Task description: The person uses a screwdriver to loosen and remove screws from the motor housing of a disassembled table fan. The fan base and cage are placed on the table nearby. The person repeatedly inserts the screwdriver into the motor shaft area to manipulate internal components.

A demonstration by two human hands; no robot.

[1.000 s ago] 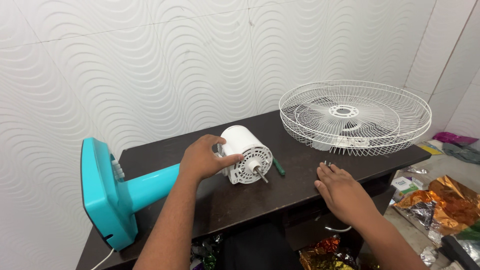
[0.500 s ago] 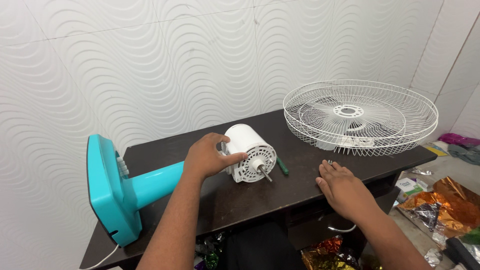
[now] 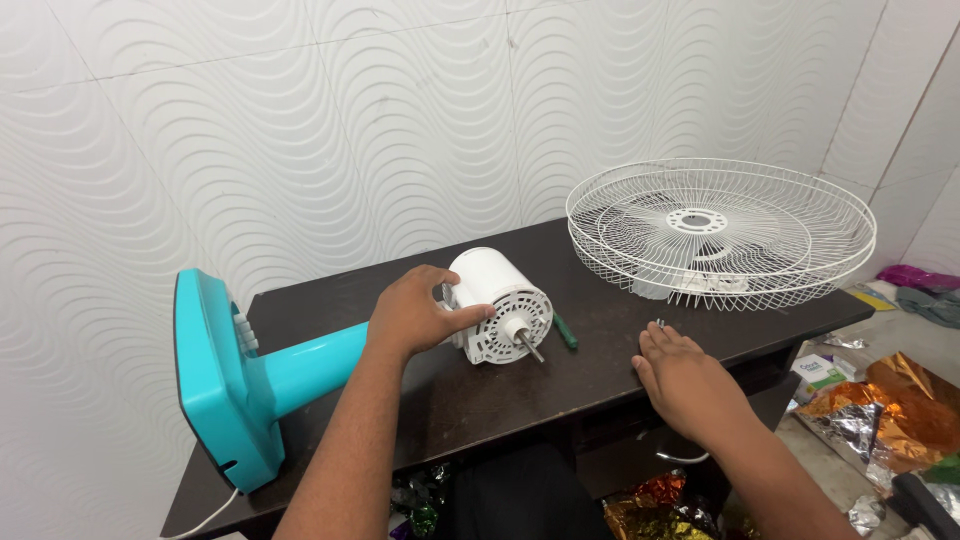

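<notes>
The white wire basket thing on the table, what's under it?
The white wire fan guard lies on the dark table. Through its wires a white piece shows underneath, too hidden by the mesh to tell what it is.

I count two hands of mine: my left hand [image 3: 415, 315] at centre frame and my right hand [image 3: 685, 380] at lower right. There is one white fan motor [image 3: 497, 305] at centre, one teal fan stand [image 3: 240, 375] at left, one white wire fan guard [image 3: 720, 230] at upper right, one green screwdriver [image 3: 566, 331], and one dark table [image 3: 480, 400].
</notes>
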